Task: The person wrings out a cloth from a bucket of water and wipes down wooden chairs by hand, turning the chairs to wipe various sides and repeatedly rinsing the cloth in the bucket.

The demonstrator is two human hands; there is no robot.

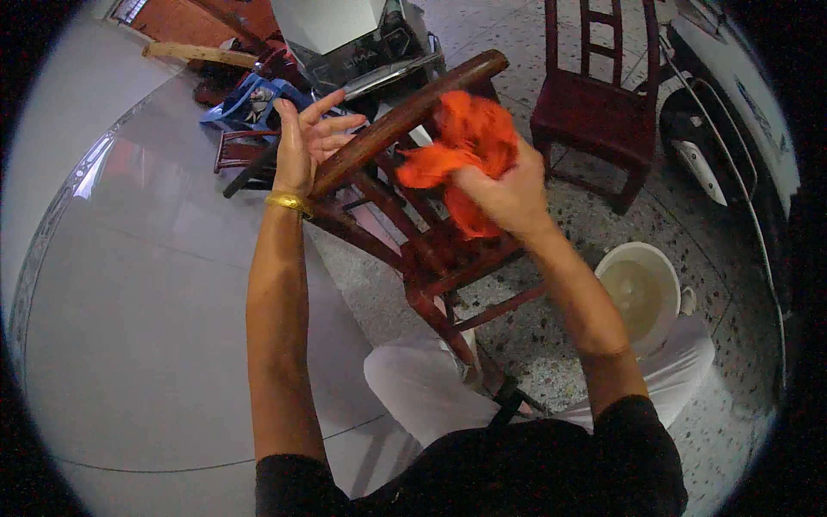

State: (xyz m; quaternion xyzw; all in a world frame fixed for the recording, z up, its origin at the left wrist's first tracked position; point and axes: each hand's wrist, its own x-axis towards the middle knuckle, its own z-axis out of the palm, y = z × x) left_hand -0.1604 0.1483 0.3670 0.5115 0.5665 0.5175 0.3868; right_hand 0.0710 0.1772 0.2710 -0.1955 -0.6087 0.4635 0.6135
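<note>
A dark red-brown wooden chair stands tilted before me, its thick top rail slanting up to the right. My left hand is beside the rail's lower end, palm up against or near it, with the fingers spread and holding nothing. A gold bracelet circles that wrist. Bunched in my right hand is a bright orange cloth, close to the rail's upper part and over the chair's back. Whether the cloth touches the wood cannot be told; it hides part of the chair.
A white bucket of cloudy water stands by my right knee. Another dark red wooden chair is ahead to the right, next to a dark vehicle or scooter. A blue plastic stool or chair and a box lie beyond the rail.
</note>
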